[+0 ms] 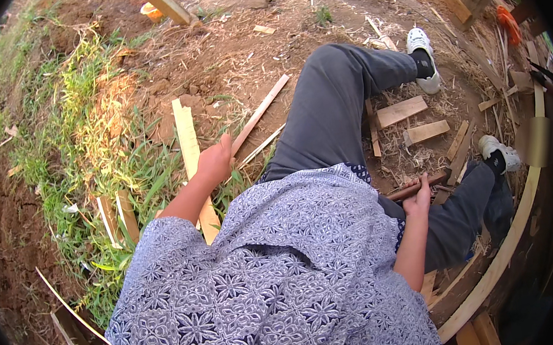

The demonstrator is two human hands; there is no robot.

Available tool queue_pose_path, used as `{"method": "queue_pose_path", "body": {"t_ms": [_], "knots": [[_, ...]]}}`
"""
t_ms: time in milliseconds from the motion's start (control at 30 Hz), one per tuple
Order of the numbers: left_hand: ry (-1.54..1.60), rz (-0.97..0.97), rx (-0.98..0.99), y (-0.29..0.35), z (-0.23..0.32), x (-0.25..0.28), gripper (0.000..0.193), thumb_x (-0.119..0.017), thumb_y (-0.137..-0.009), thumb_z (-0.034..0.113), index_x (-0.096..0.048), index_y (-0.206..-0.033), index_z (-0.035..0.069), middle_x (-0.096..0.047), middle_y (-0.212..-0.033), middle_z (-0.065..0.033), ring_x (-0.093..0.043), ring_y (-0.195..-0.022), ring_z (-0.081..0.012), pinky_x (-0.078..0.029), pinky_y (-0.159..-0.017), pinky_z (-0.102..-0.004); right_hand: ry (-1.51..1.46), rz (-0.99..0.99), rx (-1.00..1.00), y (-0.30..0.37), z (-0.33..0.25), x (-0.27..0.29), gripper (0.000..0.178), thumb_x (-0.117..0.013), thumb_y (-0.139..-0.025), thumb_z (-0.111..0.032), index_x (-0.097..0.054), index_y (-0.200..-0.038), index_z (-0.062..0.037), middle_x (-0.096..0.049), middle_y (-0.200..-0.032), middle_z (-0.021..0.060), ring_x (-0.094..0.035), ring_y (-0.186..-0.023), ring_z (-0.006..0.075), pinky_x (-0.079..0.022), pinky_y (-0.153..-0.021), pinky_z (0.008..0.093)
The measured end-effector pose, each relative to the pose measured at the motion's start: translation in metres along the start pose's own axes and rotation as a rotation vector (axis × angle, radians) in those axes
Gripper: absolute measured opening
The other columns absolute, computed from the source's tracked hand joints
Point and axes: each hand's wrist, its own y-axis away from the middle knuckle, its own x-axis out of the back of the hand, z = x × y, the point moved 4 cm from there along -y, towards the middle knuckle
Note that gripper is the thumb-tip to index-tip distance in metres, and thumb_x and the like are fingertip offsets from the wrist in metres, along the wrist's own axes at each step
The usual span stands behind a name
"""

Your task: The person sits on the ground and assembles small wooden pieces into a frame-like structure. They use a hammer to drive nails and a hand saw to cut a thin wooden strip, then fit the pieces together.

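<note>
Straight wooden strip (pinkish-pale), dark handle

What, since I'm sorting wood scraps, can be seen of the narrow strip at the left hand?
The narrow strip looks wooden: straight, flat, pale pinkish brown, its far end blunt. It slants forward and right from the left hand, which hides its near end and appears closed around it. Whether it touches the soil is unclear.

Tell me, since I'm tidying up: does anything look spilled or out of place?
Loose wood pieces and pale shavings lie scattered beyond the right hand, at mixed angles and unstacked, so that patch looks untidy.
</note>
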Motion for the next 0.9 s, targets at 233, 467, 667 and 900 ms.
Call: {"method": "queue_pose_path", "body": {"t_ms": [233,467,667,900], "knots": [[0.535,0.467,0.062,-0.062,-0.014,0.087,0.026,-0.059,-0.094,0.014,-0.039,-0.106,0.001,-0.064,-0.082,-0.0285,-0.065,-0.073,-0.049,-0.051,-0.066,-0.0576,-0.054,-0.022,0.0,-0.012,0.003,0.011,0.028,-0.067,-0.102,-0.038,-0.053,-0.093,-0.0153,-0.052,-0.074,-0.0018,-0.053,-0.068,0.0134,-0.05,-0.066,0.0327],[0.165,0.687,-0.257,-0.066,0.095,0.228,0.024,-0.062,-0.096,0.012,-0.041,-0.104,0.002,-0.064,-0.089,-0.0255,-0.065,-0.084,-0.0469,-0.05,-0.071,-0.0541,-0.041,0.033,0.001,-0.007,0.005,0.002,0.035,-0.071,-0.098,-0.04,-0.051,-0.085,-0.0149,-0.048,-0.073,-0.0001,-0.051,-0.066,0.0153,-0.05,-0.064,0.0331],[0.255,0.686,-0.56,-0.07,0.151,0.218,0.016,-0.059,-0.094,0.003,-0.046,-0.103,0.001,-0.06,-0.09,-0.0211,-0.061,-0.086,-0.0442,-0.047,-0.075,-0.0521,-0.086,0.039,0.035,-0.019,0.013,0.001,0.027,-0.068,-0.1,-0.036,-0.053,-0.096,-0.014,-0.054,-0.07,0.0031,-0.057,-0.06,0.0185,-0.051,-0.057,0.0367],[0.113,0.496,-0.713,-0.068,0.196,0.186,0.018,-0.061,-0.091,0.003,-0.048,-0.103,0.001,-0.056,-0.094,-0.0169,-0.056,-0.094,-0.0392,-0.039,-0.086,-0.0482,-0.052,0.065,0.078,-0.016,0.016,0.001,0.028,-0.068,-0.101,-0.032,-0.048,-0.11,-0.0146,-0.055,-0.078,0.0033,-0.058,-0.066,0.0168,-0.051,-0.06,0.0352]]}}
